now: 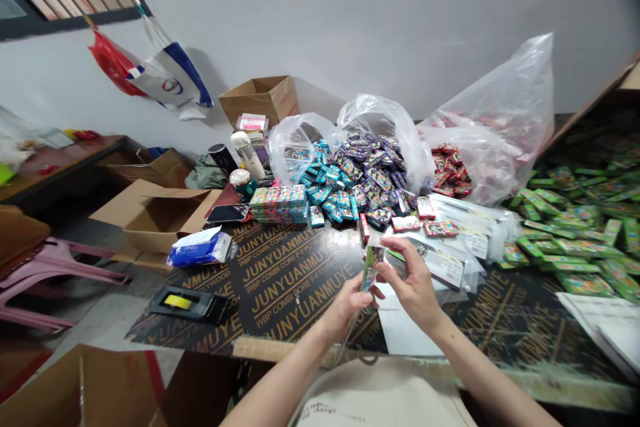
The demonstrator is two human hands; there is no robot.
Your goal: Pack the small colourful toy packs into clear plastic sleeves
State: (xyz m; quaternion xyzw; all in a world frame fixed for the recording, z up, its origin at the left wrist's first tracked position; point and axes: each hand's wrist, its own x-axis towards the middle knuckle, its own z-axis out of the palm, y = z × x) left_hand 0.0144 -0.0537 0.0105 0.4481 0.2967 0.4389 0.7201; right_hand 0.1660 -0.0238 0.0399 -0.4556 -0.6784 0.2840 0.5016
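Hard to make out first: lower part of the green box [373,260] is covered by the left hand's fingers, print on it too blurred to read. Right hand [414,280] overlaps its right side, so contact there is unclear. Green pile [565,233] runs off the right edge, both forearms cut off at the bottom; contents of the open carton [160,213] too dark to tell

Grip: left hand [345,307] closed round the lower end of the box, narrow hold. Right hand has thumb and index finger close together at the upper part, can't tell if pinching or just touching

Box position: tilted, upper end sticking up out of the left grip, between the hands, above the black tabletop [285,273]. White sheet [400,330] lies below the right hand, small red box [364,228] just beyond
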